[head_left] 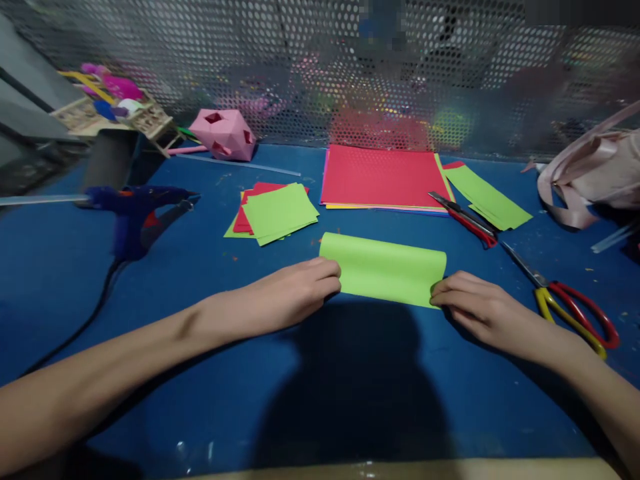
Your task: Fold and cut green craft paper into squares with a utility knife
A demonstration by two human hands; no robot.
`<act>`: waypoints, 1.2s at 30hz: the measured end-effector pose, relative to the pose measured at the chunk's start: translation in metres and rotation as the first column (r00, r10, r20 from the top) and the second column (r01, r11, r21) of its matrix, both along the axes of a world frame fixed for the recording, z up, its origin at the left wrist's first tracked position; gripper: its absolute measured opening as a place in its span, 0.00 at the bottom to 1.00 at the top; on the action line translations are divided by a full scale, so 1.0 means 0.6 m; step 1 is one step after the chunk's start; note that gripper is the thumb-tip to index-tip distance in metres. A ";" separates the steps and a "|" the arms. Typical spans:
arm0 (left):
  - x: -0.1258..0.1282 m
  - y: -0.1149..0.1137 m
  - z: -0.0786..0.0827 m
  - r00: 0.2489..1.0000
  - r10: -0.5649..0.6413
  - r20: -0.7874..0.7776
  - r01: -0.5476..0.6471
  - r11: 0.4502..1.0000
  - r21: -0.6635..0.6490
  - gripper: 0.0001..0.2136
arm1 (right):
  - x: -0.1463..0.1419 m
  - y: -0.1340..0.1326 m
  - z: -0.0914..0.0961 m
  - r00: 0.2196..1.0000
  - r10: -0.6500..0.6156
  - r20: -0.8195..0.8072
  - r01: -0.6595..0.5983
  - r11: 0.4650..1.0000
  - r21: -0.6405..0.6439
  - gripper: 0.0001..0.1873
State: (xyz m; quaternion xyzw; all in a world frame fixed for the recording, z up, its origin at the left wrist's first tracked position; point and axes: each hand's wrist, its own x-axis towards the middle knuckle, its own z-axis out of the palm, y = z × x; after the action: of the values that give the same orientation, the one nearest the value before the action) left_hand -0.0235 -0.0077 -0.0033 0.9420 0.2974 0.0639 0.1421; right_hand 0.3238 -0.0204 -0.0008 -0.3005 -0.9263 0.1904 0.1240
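Note:
A sheet of lime-green paper (383,270) lies on the blue table, curled over so that its upper edge forms a rounded bend. At its left end my left hand (313,287) pinches the paper between thumb and fingers. My right hand (473,303) grips the lower right corner the same way. Close to my right hand lie scissors (563,300) with one red and one yellow handle. Beyond the left hand sits a stack of green squares (281,212) with red paper under it.
A pile of coloured sheets (385,177), red on top, lies at the back. A red-handled cutter (465,219) rests beside green strips (493,197). On the left are a blue glue gun (133,217) and a pink paper polyhedron (225,133). A perforated metal panel (280,53) stands behind.

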 end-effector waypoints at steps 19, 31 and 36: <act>0.082 -0.011 -0.019 0.978 0.064 -0.198 -0.054 0.997 0.059 0.10 | -0.008 0.001 0.013 0.999 -0.051 -0.006 0.050 0.995 -0.081 0.17; 0.097 -0.008 -0.032 0.989 0.086 -0.121 -0.066 0.985 0.160 0.10 | -0.020 0.007 -0.008 0.940 -0.236 -0.246 0.286 0.939 0.191 0.14; 0.098 -0.011 -0.033 0.988 0.096 -0.119 -0.074 0.981 0.178 0.10 | -0.018 0.020 -0.033 0.923 -0.340 -0.178 0.370 0.912 0.176 0.21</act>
State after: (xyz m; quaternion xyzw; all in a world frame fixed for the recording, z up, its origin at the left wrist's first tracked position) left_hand 0.0355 -0.0140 -0.0229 0.9393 0.3391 0.0352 0.0376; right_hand 0.3128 -0.0086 -0.0206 -0.4349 -0.8595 0.0888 0.2536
